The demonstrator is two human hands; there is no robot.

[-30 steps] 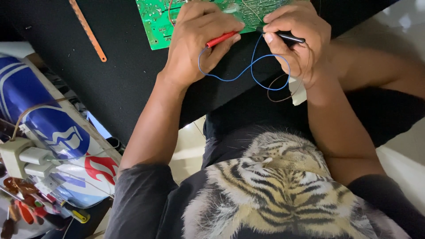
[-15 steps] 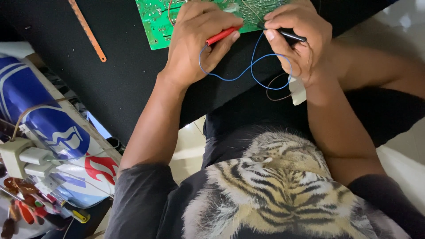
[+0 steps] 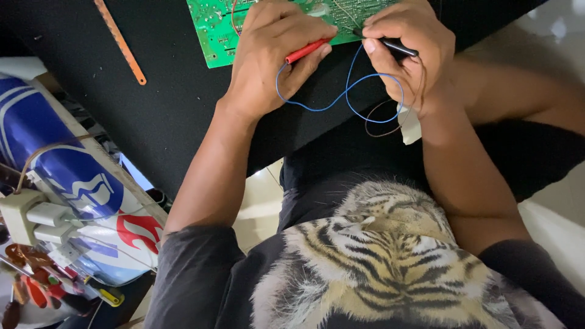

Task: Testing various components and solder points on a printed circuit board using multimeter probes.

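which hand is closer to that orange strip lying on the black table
Left. The left hand holds the red probe nearer the orange strip; the right hand is farther across.

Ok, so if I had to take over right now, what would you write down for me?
Left hand: closed on the red probe, tip at the near edge of the green circuit board.
Right hand: pinching the black probe, tip pointing at the same edge.
Things: a blue wire loops between the hands over the black tabletop. An orange strip lies to the left.
Done: both probes are at the board.
Left: no meter is in view, so any reading cannot be told.
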